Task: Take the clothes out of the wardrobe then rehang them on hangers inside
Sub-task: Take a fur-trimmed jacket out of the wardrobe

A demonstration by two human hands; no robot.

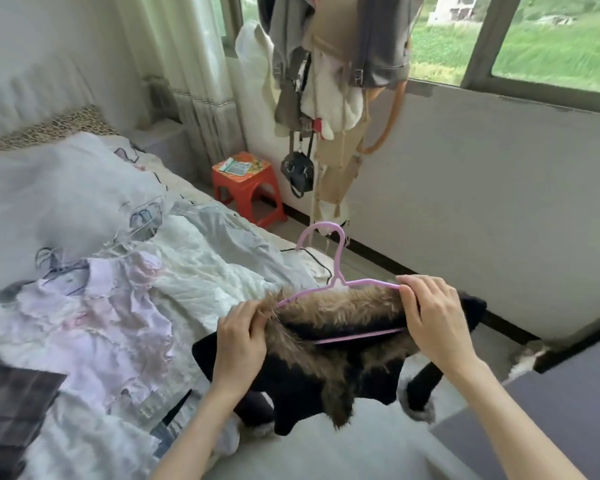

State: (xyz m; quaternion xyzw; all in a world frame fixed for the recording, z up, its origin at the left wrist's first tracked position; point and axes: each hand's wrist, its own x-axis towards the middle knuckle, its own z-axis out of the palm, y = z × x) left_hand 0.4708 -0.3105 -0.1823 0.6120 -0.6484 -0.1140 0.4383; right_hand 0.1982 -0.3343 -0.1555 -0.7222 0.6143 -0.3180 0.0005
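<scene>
1. Between the two hands, held out over the bed's (84, 188) near edge, hangs one black coat (326, 372) with a brown fur collar (340, 303) on one pink hanger (340, 271).
2. Left hand (238, 336) pinches the fur at the hanger's left end; right hand (430, 318) curls round its right end. They are well apart.
3. Left of the left hand, light clothes (94, 306) lie heaped; their number cannot be told.
4. Beyond the hands, bare floor runs to one red stool (248, 187).
5. Above, hanging garments (326, 64) are cut off by the frame.
</scene>
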